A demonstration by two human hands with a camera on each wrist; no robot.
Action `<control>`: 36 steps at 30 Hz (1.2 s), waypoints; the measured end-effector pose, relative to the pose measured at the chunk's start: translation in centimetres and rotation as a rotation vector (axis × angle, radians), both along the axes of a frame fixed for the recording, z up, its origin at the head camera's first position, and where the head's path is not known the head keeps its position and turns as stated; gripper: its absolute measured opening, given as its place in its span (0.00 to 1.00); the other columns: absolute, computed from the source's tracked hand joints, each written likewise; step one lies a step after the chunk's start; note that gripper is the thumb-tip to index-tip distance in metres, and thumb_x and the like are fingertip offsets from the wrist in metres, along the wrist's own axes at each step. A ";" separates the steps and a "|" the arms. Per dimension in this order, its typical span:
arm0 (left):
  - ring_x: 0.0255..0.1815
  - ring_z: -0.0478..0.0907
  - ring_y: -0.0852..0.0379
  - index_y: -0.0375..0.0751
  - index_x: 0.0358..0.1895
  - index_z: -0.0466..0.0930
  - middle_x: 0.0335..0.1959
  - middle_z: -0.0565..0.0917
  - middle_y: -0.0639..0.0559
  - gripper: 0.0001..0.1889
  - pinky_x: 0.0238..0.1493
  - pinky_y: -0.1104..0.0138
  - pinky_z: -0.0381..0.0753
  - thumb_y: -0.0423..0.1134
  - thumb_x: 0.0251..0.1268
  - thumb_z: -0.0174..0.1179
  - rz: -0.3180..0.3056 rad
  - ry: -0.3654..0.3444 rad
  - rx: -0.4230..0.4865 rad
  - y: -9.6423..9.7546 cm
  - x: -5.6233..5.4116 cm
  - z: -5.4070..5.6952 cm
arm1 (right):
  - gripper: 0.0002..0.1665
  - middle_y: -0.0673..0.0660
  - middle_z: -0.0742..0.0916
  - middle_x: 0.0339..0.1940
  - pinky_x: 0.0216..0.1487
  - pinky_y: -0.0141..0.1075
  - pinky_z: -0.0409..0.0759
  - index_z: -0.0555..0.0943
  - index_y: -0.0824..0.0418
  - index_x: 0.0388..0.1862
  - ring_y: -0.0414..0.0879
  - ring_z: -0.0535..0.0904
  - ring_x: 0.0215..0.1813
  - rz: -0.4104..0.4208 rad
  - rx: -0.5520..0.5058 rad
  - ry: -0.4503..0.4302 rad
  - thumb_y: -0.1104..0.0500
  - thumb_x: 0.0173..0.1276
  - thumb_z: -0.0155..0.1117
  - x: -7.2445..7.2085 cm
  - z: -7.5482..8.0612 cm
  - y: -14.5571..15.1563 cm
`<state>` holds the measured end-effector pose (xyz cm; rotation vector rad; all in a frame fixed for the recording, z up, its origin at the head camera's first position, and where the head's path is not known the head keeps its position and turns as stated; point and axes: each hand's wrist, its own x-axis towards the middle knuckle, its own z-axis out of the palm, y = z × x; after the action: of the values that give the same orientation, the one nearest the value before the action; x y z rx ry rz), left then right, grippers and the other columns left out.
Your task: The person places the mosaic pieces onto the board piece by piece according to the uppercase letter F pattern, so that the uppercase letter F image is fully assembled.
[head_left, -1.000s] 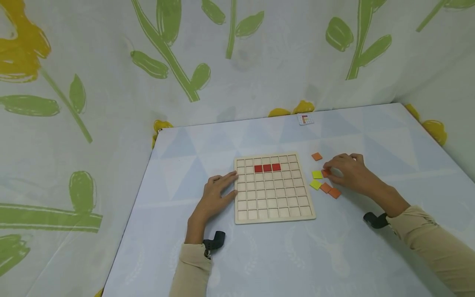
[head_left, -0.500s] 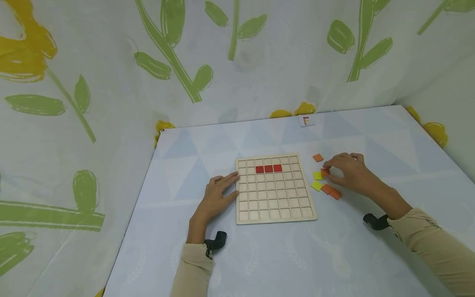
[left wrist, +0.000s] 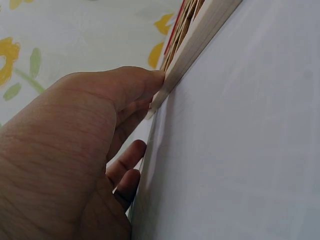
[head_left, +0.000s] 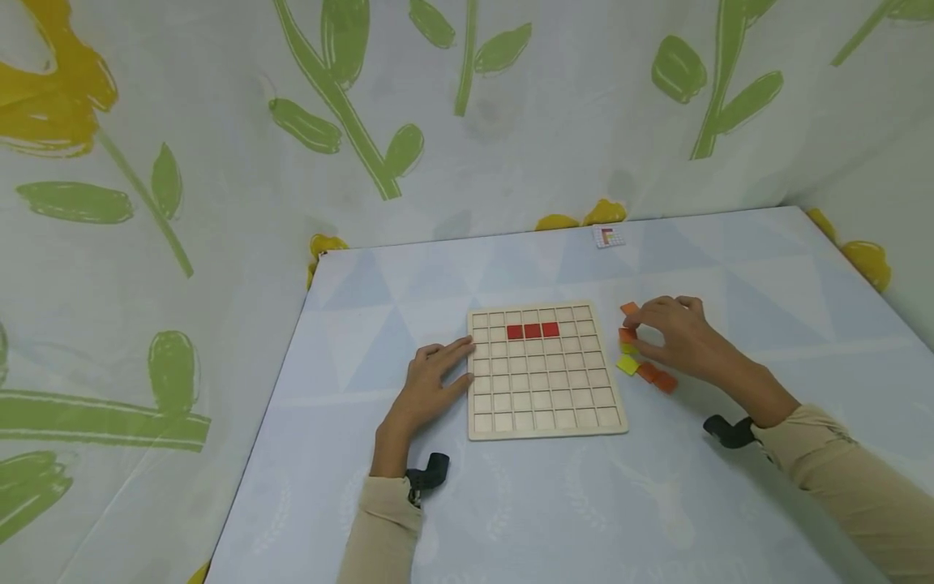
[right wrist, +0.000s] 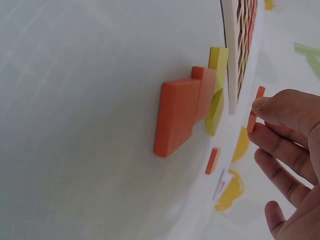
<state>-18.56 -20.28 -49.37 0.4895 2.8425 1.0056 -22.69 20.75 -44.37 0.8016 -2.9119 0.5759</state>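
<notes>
A light wooden grid board (head_left: 540, 379) lies flat, with three red tiles (head_left: 532, 331) side by side in one of its upper rows. My left hand (head_left: 430, 385) rests at the board's left edge, fingertips and thumb touching the rim. Right of the board, my right hand (head_left: 682, 332) pinches an orange tile (right wrist: 260, 91) between thumb and index finger, raised off the table in the right wrist view. Below it lie a yellow tile (head_left: 627, 365), another yellow tile partly covered in the head view, and two orange tiles (right wrist: 177, 112). One more orange tile (head_left: 629, 309) lies farther back.
A small card (head_left: 609, 236) with a coloured grid pattern lies near the table's back edge. The table (head_left: 511, 511) has a pale blue and white cover. A cloth (head_left: 481, 162) printed with leaves and flowers hangs behind and along the sides.
My right hand has lifted the orange tile off the table beside the yellow one and carried it slightly left toward the board. My left hand stays at the board's edge.
</notes>
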 end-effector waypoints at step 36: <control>0.71 0.58 0.47 0.55 0.74 0.70 0.76 0.64 0.67 0.27 0.69 0.47 0.55 0.50 0.74 0.58 -0.001 0.019 -0.009 -0.2 -0.1 -0.2 | 0.14 0.52 0.88 0.44 0.61 0.62 0.57 0.86 0.56 0.43 0.56 0.75 0.57 0.144 -0.043 0.008 0.61 0.58 0.78 -1.4 0.4 -6.5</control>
<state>-18.68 -20.51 -49.60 0.5026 2.8621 0.9924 -24.04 14.27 -43.99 1.0108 -2.8409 0.6419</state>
